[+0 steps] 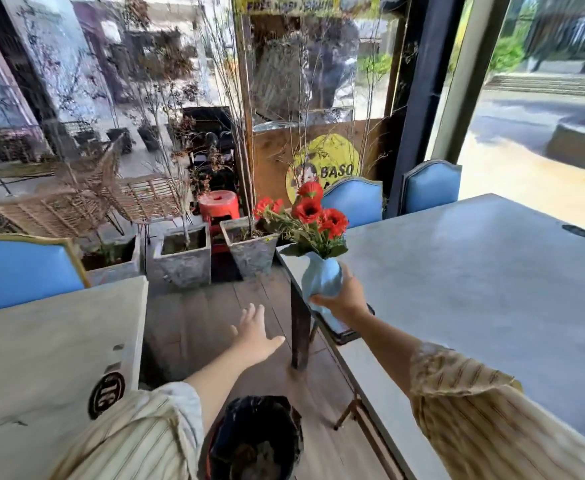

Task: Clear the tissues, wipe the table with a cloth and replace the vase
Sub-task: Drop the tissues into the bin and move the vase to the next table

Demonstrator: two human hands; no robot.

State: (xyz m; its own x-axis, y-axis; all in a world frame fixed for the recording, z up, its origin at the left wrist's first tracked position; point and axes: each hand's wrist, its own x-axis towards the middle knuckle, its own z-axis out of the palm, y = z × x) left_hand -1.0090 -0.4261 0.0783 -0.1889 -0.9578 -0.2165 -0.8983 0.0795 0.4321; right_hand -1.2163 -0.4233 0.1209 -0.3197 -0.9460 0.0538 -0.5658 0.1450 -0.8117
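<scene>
My right hand (344, 296) grips a light blue vase (320, 277) by its lower body, with red flowers (310, 213) and green leaves rising from its neck. The vase is tilted to the left, over the near left edge of the grey table (474, 282). My left hand (258, 332) hangs over the wooden floor between the two tables, fingers spread and holding nothing. No tissues or cloth can be seen.
A dark flat object (343, 332) lies on the table edge under my right wrist. A black-lined bin (256, 439) stands on the floor below me. A second table (48, 358) is at left; blue chairs (355, 200) and stone planters (182, 256) stand behind.
</scene>
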